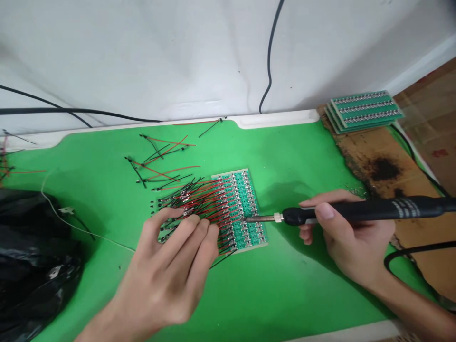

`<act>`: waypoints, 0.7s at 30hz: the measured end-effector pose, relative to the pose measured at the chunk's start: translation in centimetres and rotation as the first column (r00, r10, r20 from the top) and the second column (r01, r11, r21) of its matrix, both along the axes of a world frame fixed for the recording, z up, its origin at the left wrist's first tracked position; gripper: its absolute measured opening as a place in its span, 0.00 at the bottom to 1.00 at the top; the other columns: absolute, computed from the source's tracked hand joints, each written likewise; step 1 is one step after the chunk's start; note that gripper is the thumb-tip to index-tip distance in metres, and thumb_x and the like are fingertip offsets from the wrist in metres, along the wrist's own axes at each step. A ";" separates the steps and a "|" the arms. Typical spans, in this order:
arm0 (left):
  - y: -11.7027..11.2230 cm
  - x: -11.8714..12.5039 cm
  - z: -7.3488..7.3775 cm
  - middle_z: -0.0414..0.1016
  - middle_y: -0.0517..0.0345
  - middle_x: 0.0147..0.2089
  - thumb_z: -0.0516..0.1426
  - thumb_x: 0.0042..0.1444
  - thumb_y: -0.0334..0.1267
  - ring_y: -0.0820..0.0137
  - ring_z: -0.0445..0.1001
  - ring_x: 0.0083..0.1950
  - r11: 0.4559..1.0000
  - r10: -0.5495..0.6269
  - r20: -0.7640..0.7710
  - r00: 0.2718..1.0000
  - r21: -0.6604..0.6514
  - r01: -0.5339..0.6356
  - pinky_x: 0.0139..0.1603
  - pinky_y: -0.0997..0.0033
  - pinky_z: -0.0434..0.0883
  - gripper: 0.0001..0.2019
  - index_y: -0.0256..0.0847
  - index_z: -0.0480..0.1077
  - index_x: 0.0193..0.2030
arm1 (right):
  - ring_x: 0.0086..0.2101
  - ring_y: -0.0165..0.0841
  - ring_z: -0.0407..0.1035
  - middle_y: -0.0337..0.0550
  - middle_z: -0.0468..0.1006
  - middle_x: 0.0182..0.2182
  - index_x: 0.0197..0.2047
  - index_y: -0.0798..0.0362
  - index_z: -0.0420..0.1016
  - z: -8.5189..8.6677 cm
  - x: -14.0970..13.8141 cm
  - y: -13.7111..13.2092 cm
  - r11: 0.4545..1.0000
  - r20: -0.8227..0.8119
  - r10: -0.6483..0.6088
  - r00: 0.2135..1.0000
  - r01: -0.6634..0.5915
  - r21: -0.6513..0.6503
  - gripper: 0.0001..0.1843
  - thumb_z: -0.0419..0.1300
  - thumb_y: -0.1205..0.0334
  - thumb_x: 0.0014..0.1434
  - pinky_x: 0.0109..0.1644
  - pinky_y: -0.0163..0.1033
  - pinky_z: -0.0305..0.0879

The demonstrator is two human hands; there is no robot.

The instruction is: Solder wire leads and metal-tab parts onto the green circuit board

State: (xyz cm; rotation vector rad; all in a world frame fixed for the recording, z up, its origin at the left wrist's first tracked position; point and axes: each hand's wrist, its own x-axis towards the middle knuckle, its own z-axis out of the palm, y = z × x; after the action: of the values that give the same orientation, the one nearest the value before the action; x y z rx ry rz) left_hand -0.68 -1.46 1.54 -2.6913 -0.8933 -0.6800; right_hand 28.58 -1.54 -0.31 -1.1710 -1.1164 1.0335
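Observation:
A green circuit board panel [253, 209] lies on the green mat, with rows of silver pads. Many red and black wires [208, 190] run from its left part, their loose ends fanned out to the left. My left hand [173, 270] is closed over these wires, its fingertips pinching among them left of the panel; the exact wire is hidden. In my right hand [351, 242] is a black soldering iron [370, 210], gripped like a pen. Its metal tip points left and reaches the pads near the panel's middle.
Loose red and black wires [160, 152] lie behind the panel. At the back right, stacked circuit boards [366, 109] rest on scorched cardboard [423, 175]. A black plastic bag [35, 266] sits at left. The iron's cord leaves to the right.

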 end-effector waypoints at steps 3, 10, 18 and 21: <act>0.0 0.0 0.0 0.89 0.45 0.44 0.63 0.72 0.25 0.57 0.84 0.49 1.000 0.008 -0.002 1.000 0.007 -0.008 0.56 0.44 0.76 0.05 0.28 0.77 0.52 | 0.17 0.30 0.76 0.37 0.83 0.23 0.40 0.50 0.90 0.0 0.0 0.1 1.000 0.015 -0.006 1.000 0.006 -0.002 0.07 0.75 0.58 0.71 0.19 0.31 0.75; -0.2 -0.1 0.0 0.89 0.44 0.44 0.63 0.71 0.23 0.57 0.84 0.48 1.000 -0.001 -0.009 1.000 -0.006 0.001 0.56 0.43 0.75 0.06 0.27 0.77 0.52 | 0.18 0.31 0.76 0.38 0.83 0.23 0.40 0.50 0.89 -0.1 0.1 0.0 1.000 0.012 -0.025 1.000 0.026 -0.015 0.08 0.76 0.56 0.71 0.19 0.32 0.75; 0.0 0.0 0.0 0.89 0.46 0.44 0.63 0.72 0.25 0.58 0.85 0.48 1.000 0.005 -0.011 1.000 -0.003 -0.005 0.55 0.45 0.76 0.05 0.29 0.76 0.52 | 0.17 0.32 0.76 0.38 0.82 0.22 0.39 0.50 0.90 0.0 0.1 -0.1 0.998 0.025 -0.037 0.999 0.038 -0.040 0.09 0.77 0.54 0.70 0.18 0.33 0.75; 0.0 0.0 0.0 0.89 0.46 0.44 0.63 0.72 0.25 0.58 0.85 0.48 1.000 0.008 -0.011 1.000 -0.005 -0.008 0.56 0.44 0.76 0.05 0.29 0.76 0.52 | 0.18 0.31 0.76 0.38 0.83 0.23 0.39 0.48 0.90 0.0 0.1 -0.2 0.998 0.020 -0.034 0.999 0.035 -0.042 0.09 0.76 0.54 0.70 0.18 0.33 0.75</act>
State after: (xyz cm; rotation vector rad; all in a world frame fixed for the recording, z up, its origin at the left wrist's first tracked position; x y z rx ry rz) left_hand -0.72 -1.43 1.52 -2.6921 -0.9034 -0.6617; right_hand 28.68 -1.74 -0.33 -1.2324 -1.0898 1.0257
